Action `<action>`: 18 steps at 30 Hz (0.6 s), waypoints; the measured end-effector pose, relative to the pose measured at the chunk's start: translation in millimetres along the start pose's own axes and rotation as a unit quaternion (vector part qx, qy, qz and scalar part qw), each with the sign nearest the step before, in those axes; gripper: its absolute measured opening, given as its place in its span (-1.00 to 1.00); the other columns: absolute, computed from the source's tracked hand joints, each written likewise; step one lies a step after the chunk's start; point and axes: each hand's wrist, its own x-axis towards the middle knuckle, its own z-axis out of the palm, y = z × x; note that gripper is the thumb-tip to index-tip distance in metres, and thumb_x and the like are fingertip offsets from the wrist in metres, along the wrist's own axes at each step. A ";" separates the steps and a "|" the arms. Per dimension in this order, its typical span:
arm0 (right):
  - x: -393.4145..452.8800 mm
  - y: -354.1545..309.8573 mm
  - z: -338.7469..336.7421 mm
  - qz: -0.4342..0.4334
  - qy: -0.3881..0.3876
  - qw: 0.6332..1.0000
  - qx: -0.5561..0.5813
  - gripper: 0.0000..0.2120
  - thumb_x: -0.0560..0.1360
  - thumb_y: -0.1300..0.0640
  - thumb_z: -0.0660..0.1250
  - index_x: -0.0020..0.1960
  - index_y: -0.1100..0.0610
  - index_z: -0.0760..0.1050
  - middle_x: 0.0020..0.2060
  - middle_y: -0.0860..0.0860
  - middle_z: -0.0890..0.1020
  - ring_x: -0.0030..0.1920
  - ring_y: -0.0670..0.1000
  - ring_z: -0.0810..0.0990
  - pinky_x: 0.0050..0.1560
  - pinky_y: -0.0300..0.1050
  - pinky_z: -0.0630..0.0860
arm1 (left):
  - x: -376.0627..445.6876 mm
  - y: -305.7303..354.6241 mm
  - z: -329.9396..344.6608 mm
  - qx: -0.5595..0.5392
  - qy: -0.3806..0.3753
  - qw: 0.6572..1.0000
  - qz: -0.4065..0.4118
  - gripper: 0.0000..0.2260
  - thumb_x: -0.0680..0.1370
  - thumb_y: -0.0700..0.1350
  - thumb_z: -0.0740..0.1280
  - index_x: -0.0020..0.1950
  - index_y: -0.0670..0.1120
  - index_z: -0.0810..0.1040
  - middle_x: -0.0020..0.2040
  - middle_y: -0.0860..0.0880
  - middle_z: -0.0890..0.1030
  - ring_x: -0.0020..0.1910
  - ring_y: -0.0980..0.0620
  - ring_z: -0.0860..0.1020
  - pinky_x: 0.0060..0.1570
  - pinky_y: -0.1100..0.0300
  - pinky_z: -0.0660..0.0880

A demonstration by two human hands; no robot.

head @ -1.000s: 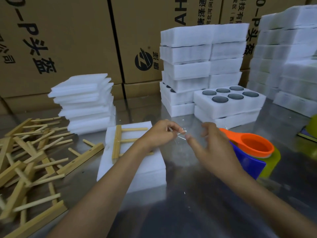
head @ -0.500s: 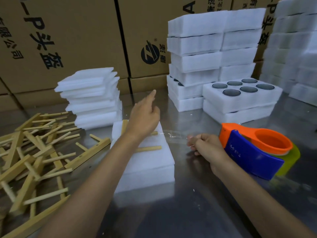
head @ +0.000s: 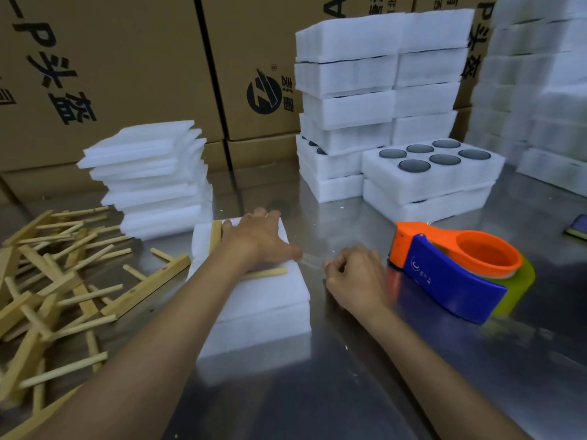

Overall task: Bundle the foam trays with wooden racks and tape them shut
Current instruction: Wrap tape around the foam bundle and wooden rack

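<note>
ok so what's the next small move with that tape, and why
Probably draw the right hand down and back so the clear tape strip wraps over the foam bundle's right edge. The left hand lies flat on top, pinning the wooden rack, while the right hand pinches the strip beside the tape dispenser. No tape shows down the bundle's side.

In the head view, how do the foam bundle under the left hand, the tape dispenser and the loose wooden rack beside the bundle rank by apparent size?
1. White foam bundle
2. Blue-and-orange tape dispenser, nearly alike
3. Loose wooden rack
</note>
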 end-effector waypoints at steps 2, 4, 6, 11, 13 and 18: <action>-1.1 2.6 5.3 0.001 0.000 1.000 -0.002 -0.77 0.55 0.04 0.29 -0.21 0.12 0.56 -0.01 0.07 0.57 0.14 0.12 0.45 0.16 -0.01 0.41 | 5.9 15.2 -4.3 0.025 -0.021 0.999 -0.034 -0.08 0.39 0.31 0.39 0.58 0.00 0.01 0.58 -0.05 0.05 0.56 -0.16 0.08 0.42 -0.36 0.05; -3.2 2.2 10.1 -0.012 0.000 1.000 -0.012 -0.80 0.54 0.01 0.29 -0.17 0.07 0.60 0.02 0.04 0.54 0.16 0.10 0.41 0.18 -0.01 0.38 | 9.8 33.6 -0.3 0.075 -0.043 0.994 -0.073 -0.01 0.39 0.25 0.43 0.59 -0.07 -0.08 0.58 -0.11 -0.01 0.56 -0.27 -0.01 0.35 -0.51 0.00; -6.9 0.0 15.9 -0.040 0.003 0.999 -0.022 -0.83 0.52 0.00 0.29 -0.15 0.02 0.60 0.01 0.00 0.53 0.16 0.06 0.40 0.14 0.00 0.35 | 12.8 50.7 9.3 0.109 -0.053 0.986 -0.113 0.02 0.42 0.18 0.43 0.58 -0.16 -0.18 0.58 -0.19 -0.08 0.54 -0.35 -0.09 0.25 -0.59 -0.07; -9.0 -1.3 23.7 -0.066 -0.003 0.998 -0.014 -0.86 0.49 0.04 0.30 -0.24 -0.05 0.42 -0.01 -0.03 0.52 0.14 0.06 0.41 0.07 -0.03 0.30 | 13.6 70.8 18.4 0.115 -0.068 0.979 -0.156 -0.08 0.49 0.04 0.38 0.59 -0.14 -0.20 0.58 -0.29 -0.20 0.52 -0.42 -0.15 0.27 -0.59 -0.08; -7.5 0.7 23.2 -0.058 0.006 0.998 0.007 -0.84 0.52 0.01 0.30 -0.24 -0.03 0.46 -0.01 -0.04 0.53 0.14 0.05 0.42 0.07 -0.04 0.28 | 8.0 63.8 9.9 0.048 -0.059 0.991 -0.112 -0.10 0.47 0.01 0.40 0.61 -0.01 -0.14 0.59 -0.25 -0.14 0.54 -0.36 -0.10 0.34 -0.54 -0.07; -6.4 2.1 23.8 -0.045 0.009 0.998 0.036 -0.72 0.49 -0.17 0.30 -0.30 -0.04 0.44 -0.06 -0.08 0.52 0.12 0.00 0.41 -0.01 -0.09 0.18 | -40.1 -4.9 -12.1 -0.215 0.247 0.945 -0.008 -0.38 0.53 0.09 0.34 0.54 0.07 0.20 0.57 -0.01 0.20 0.54 -0.07 0.16 0.49 -0.18 0.07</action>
